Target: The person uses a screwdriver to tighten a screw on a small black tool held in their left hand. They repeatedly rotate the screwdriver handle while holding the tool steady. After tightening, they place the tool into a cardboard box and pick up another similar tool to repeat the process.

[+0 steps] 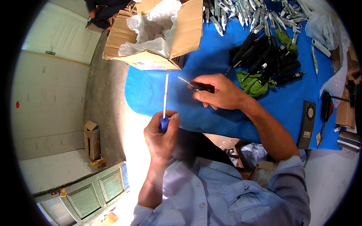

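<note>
Pale blue shirt (226,180) nearest the eye, lower part of the view, my forearms reaching out past it. Blue-handled screwdriver (164,121) sits in my left hand (157,137), fingers wrapped closed round the handle; long bare shaft runs almost straight away from me, tip short of the carton. Tip shape too small to tell.

Slim black tool (197,86) is pinched in my right hand (222,90), thumb and fingers closed on its body. Its thin metal end points left and slightly away, toward the screwdriver's shaft. Key relation: that end lies just right of the shaft's far part, the two apart, long axes crossing at a wide slant. Right hand is nearer the shaft's tip; left sits lower, closer to my body.

Under both tools, blue cloth (151,98) on the table. Beyond the tip, open cardboard box (140,64), plastic lining inside. Right of my right hand, heaped black tools (256,56) with a green rag (252,86) beside them. Farther off, many pale grey tools (245,13) in a loose spread.
</note>
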The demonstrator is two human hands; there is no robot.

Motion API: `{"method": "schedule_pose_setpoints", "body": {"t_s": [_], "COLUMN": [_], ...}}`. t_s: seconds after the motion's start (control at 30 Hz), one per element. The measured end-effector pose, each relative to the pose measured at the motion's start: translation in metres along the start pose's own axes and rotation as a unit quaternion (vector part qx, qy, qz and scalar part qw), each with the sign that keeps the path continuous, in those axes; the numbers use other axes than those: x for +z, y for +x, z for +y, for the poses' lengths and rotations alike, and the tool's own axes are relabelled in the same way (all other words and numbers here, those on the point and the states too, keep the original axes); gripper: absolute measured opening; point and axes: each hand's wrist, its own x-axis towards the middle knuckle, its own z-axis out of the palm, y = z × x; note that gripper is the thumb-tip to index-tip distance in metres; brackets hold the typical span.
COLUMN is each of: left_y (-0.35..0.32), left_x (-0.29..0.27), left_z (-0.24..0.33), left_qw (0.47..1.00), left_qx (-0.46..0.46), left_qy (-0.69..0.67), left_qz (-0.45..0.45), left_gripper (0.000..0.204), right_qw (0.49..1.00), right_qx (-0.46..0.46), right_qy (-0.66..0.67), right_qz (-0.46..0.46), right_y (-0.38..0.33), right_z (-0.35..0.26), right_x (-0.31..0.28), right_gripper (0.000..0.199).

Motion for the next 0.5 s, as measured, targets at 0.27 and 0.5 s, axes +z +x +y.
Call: {"method": "schedule_pose_setpoints", "body": {"t_s": [0.27,0.5], "left_y": [0.032,0.036], "left_x": [0.043,0.052], "left_z": [-0.013,-0.017], "left_qw": [0.998,0.994], "left_qx": [0.06,0.092], "left_qy": [0.01,0.058], "left_qz": [0.006,0.024], "left_gripper": [0.021,0.018], "right_qw": [0.998,0.998], "right_qx": [-0.024,-0.034], "right_qy": [0.049,0.029], "right_qz": [0.014,0.038], "right_y": [-0.006,-0.007], "right_z": [-0.002,0.002], "right_x": [0.007,0.014], "right_gripper": [0.021,0.036]}}
